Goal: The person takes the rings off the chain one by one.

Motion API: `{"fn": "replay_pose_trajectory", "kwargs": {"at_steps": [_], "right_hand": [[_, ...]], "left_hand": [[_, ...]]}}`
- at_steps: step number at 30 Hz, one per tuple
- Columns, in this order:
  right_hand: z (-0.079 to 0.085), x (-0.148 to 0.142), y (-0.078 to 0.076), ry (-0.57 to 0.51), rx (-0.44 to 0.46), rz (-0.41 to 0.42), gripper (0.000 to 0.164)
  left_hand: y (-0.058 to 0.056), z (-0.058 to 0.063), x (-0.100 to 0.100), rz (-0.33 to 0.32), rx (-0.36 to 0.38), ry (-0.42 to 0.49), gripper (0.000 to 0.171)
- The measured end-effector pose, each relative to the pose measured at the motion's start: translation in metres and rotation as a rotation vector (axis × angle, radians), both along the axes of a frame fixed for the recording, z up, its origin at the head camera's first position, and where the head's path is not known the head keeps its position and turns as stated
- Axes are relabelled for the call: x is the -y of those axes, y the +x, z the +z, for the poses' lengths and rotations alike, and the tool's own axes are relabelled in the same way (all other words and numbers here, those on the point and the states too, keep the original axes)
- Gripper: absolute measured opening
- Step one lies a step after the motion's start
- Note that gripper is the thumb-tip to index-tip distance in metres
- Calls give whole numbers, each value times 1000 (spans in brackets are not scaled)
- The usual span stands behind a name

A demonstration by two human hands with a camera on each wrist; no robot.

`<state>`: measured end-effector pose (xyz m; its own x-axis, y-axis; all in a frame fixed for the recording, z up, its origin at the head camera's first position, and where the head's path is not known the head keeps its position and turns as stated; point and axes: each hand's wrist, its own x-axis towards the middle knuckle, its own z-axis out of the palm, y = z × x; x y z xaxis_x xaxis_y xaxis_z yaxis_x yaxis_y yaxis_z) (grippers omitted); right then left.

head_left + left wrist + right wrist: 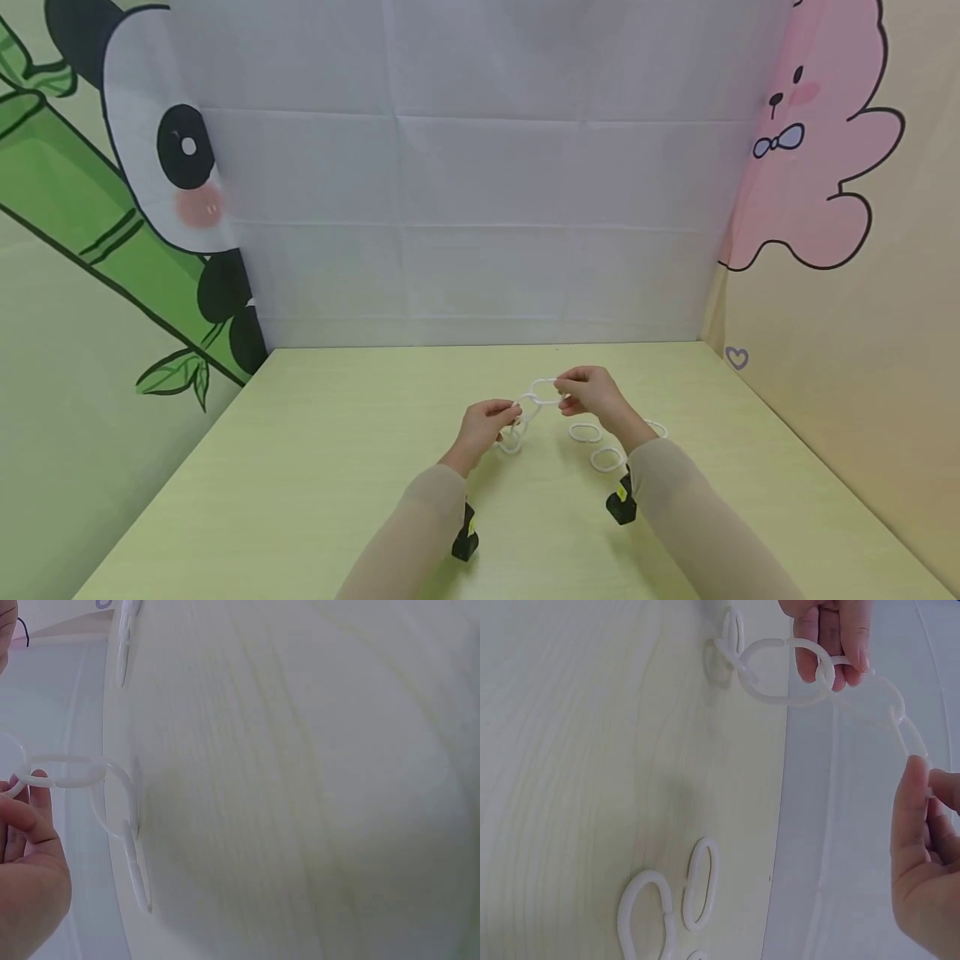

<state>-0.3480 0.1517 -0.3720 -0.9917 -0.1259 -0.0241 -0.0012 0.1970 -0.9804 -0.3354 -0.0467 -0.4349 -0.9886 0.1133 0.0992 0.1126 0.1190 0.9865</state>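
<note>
My left hand (483, 429) pinches a white plastic chain link (881, 680) between thumb and fingers, above the table. Several such links are joined in a short chain; its lower links (135, 874) hang beneath the left hand and reach down to the tabletop. Facing it, my right hand (592, 393) pinches the far side of the end link (547, 403), which is hooked through the link at the left hand. The chain stretches between the two hands. Right fingertips (915, 769) cover part of that end link.
Loose white links lie on the pale wooden table (337, 467) under the right forearm: one link (585, 440), a nearer link (607, 471) and another link (660, 424) partly behind the wrist. Black wrist cameras hang below both sleeves. A white curtain (480, 275) stands at the table's back edge.
</note>
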Motion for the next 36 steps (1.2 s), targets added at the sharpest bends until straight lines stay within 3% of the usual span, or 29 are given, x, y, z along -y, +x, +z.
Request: {"fn": "replay_pose_trajectory", "kwargs": {"at_steps": [11,21,36], "right_hand": [[-3,-4,1,60,-3,50,20],[-6,-2,2,104,-16,97,21],[-3,4,8,199,-52,175,22]], "left_hand": [[20,27,0,-34,-6,8,26],[-2,4,-3,-30,-5,-2,30],[-1,7,-6,-62,1,-32,32]]}}
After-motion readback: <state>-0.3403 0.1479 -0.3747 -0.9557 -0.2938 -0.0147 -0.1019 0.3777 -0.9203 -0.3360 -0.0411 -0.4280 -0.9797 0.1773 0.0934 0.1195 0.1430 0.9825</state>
